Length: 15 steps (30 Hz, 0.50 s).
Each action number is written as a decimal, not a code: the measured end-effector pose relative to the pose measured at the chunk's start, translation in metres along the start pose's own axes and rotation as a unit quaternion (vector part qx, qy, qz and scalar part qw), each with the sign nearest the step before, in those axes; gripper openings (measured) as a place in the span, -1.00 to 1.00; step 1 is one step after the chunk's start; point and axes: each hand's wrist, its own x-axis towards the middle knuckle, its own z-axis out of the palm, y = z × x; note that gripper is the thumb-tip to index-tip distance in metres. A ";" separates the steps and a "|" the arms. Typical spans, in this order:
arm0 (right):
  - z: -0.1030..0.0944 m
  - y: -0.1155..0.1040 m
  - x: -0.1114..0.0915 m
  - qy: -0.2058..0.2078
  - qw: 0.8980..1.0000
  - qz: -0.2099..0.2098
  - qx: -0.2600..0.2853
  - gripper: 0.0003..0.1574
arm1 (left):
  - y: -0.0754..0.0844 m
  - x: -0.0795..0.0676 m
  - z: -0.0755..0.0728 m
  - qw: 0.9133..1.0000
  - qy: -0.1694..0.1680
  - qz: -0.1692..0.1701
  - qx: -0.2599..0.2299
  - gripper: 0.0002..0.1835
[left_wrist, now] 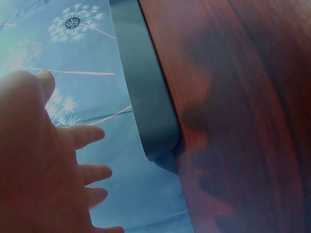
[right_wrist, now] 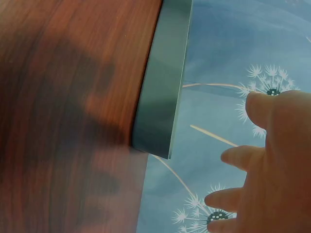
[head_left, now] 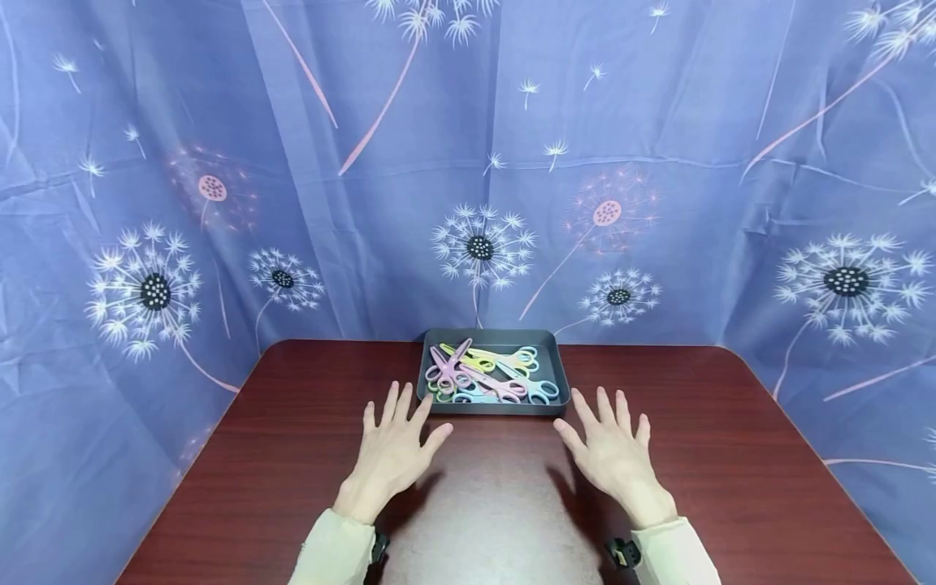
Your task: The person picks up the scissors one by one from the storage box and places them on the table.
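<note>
A dark grey rectangular tray sits at the back edge of the table. Inside it lie several craft scissors in a loose pile, among them purple scissors, pink scissors and light blue scissors. My left hand, fingers spread and palm down, hovers by the tray's near left corner and holds nothing. Mirroring it, my right hand hovers off the near right corner, fingers spread and holding nothing. Both wrist views show the tray's outer wall beyond the fingers; the scissors are hidden there.
The dark red-brown wooden table has rounded far corners. Blue cloth printed with dandelions hangs right behind the table and along both sides. Shadows of the hands fall on the tabletop.
</note>
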 end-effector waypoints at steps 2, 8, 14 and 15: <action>-0.001 0.000 0.001 0.000 1.000 0.000 0.004 -0.05 | 0.000 0.000 0.000 1.000 0.003 0.004 -0.005 -0.17; -0.001 0.000 0.003 0.001 1.000 -0.004 0.012 -0.12 | -0.002 0.001 -0.001 1.000 0.002 0.004 -0.012 -0.18; -0.004 -0.002 0.006 0.008 1.000 -0.021 0.015 -0.13 | -0.006 0.001 -0.003 1.000 -0.004 -0.011 -0.009 -0.20; -0.004 -0.002 0.007 0.008 1.000 -0.024 0.016 -0.13 | -0.007 0.002 -0.003 1.000 -0.006 -0.014 -0.010 -0.20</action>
